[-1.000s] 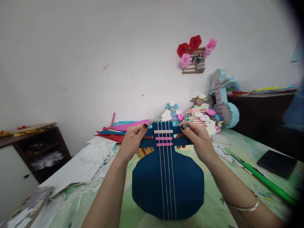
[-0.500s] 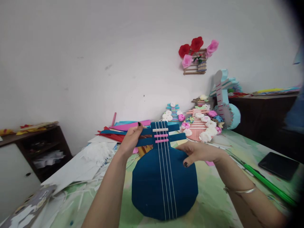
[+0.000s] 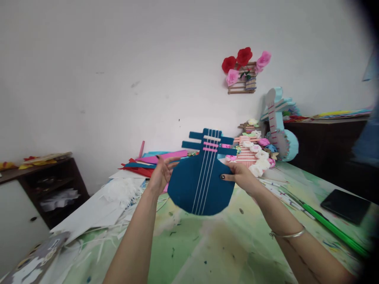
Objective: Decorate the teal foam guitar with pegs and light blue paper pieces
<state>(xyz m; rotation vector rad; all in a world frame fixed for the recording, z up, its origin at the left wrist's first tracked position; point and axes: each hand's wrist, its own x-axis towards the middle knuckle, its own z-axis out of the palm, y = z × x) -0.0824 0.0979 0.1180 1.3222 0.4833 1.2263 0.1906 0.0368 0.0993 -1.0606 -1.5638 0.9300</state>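
A dark blue paper lute (image 3: 189, 183) with white strings, pink and white bars and pegs on both sides of its neck is held up over the table, tilted slightly to the right. My right hand (image 3: 241, 177) grips the right side of its round body, thumb on the front and the other fingers behind, partly hidden. At the left edge of the body is my left hand (image 3: 162, 173), its fingers apart and pointing towards the lute; whether they touch it I cannot tell.
Coloured paper strips (image 3: 139, 163) and white shredded paper (image 3: 122, 193) lie at the left. Flower-covered paper lutes (image 3: 247, 156) and a tall light-blue one (image 3: 275, 118) stand at the back right. Pens, a green tool (image 3: 331, 227) and a black tablet (image 3: 346, 205) are on the right.
The lute has risen off the table and away from me, tilting to the right. My left hand has let go of its pegs; my right hand has moved with its body.
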